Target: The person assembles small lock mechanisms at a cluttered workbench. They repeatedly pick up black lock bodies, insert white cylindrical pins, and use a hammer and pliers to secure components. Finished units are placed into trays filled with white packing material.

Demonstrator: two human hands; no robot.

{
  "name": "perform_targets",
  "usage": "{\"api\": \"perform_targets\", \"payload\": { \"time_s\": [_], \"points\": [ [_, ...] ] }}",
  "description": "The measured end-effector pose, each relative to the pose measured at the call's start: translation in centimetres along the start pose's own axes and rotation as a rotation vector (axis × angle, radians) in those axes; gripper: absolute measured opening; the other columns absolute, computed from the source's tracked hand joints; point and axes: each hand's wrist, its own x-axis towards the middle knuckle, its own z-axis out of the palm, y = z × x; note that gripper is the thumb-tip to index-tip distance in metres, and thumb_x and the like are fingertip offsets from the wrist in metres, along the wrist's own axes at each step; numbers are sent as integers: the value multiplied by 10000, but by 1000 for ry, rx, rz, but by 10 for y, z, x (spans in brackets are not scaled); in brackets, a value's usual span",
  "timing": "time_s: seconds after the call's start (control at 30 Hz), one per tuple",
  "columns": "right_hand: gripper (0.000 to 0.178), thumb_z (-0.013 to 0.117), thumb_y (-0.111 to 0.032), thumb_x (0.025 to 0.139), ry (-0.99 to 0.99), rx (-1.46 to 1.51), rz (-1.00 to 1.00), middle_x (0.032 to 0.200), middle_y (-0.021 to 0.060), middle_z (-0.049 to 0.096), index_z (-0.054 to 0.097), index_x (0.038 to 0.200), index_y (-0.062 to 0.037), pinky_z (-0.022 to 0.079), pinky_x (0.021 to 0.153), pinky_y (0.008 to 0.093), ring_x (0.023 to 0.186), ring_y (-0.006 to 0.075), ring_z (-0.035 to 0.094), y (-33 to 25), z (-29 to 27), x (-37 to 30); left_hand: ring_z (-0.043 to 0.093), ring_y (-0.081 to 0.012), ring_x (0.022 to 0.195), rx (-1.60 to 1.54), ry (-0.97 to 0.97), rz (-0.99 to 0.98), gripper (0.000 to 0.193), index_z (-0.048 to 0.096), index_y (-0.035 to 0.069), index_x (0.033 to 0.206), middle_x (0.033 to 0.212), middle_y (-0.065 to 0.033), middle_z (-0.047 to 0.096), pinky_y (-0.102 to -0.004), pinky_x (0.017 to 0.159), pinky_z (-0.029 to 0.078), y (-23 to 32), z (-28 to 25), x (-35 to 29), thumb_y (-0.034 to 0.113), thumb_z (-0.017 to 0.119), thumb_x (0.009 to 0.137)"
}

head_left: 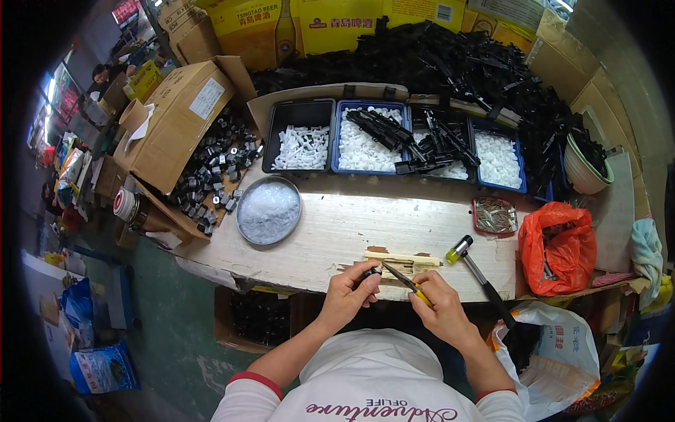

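Directly in the pinched left hand [345, 294], a black part [372, 272]; around pliers [403, 278], the closed right hand [440, 307]

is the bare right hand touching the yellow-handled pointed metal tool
Touching. The head view shows the bare right hand wrapped around the yellow-handled pointed metal tool at its handle.
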Motion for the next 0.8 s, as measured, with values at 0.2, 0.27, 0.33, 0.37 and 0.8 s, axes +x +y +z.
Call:
{"api": "perform_targets", "payload": {
  "time_s": [0.2, 0.27, 0.33, 0.37, 0.8],
  "points": [
    [114, 580, -23, 759, -24, -43, -51, 889, 152, 529, 494, 715, 37, 424, 580, 318, 672, 256, 533, 0, 4, -2, 536, -72, 585, 66, 14, -23, 305, 521, 34, 1149, 716, -28, 566, -190, 500, 449, 3, -1, -4, 160, 538, 872],
    [112, 580, -23, 757, -28, -52, -44, 892, 151, 529, 494, 718, 36, 424, 583, 319, 680, 262, 532, -1, 5, -1, 535, -71, 581, 69, 14, -22, 303, 525, 35, 1147, 716, -27, 565, -189, 496, 449, 5, -1, -5, 164, 537, 873],
    [111, 581, -24, 756, -37, -72, -49, 896, 152, 527, 491, 728, 36, 426, 590, 323, 693, 271, 532, -1, 6, -1, 534, -70, 579, 67, 11, -25, 302, 527, 36, 1146, 716, -25, 564, -189, 493, 448, 5, -1, -6, 166, 536, 874],
    [113, 582, -25, 755, -43, -88, -57, 899, 153, 526, 489, 736, 36, 427, 595, 326, 701, 278, 532, -1, 6, -1, 534, -69, 578, 65, 8, -26, 302, 528, 35, 1146, 716, -24, 564, -188, 493, 448, 5, -1, -6, 166, 535, 874],
    [234, 467, 138, 595, -190, -104, -26, 981, 178, 499, 500, 803, 37, 411, 777, 374, 922, 345, 484, -1, 1, -4, 534, -63, 573, 121, -10, -20, 293, 532, 48, 1152, 699, -17, 562, -181, 491, 449, 4, -2, -10, 156, 520, 880]
  ]
}}
